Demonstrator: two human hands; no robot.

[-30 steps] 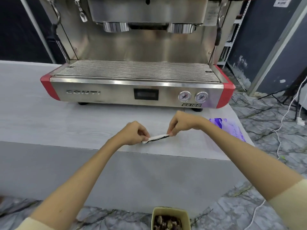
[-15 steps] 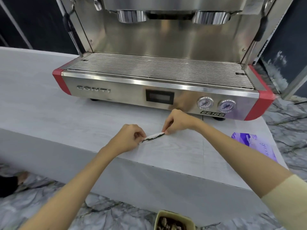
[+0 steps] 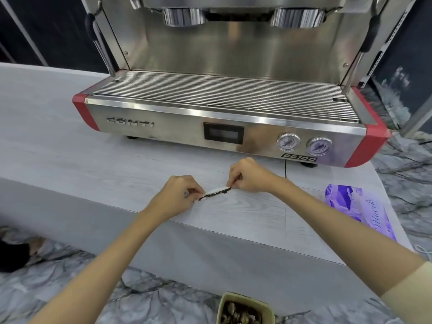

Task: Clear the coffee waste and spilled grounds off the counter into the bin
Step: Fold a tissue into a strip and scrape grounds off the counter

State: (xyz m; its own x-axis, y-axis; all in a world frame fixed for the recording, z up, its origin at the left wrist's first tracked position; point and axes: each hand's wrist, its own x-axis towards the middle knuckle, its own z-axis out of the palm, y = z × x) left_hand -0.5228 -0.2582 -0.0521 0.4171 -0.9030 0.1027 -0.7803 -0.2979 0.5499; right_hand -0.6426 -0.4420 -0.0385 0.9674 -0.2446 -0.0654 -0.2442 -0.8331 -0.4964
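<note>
A narrow folded white tissue [image 3: 216,192] with dark coffee grounds along its lower edge stretches between both hands, just above the pale wood-grain counter [image 3: 93,164]. My left hand [image 3: 177,195] pinches its left end with curled fingers. My right hand [image 3: 250,175] pinches its right end. On the floor below the counter's front edge stands a yellowish bin [image 3: 223,302], with brown coffee waste [image 3: 240,315] inside.
A steel espresso machine [image 3: 163,129] with red corners fills the back of the counter, just behind my hands. A purple tissue pack [image 3: 360,209] lies at the counter's right end. Marbled floor surrounds the counter, and a dark object [image 3: 11,256] sits at far left.
The camera has moved closer and lower toward the counter. Both hands still pinch the tissue strip, which now tilts with its right end higher.
</note>
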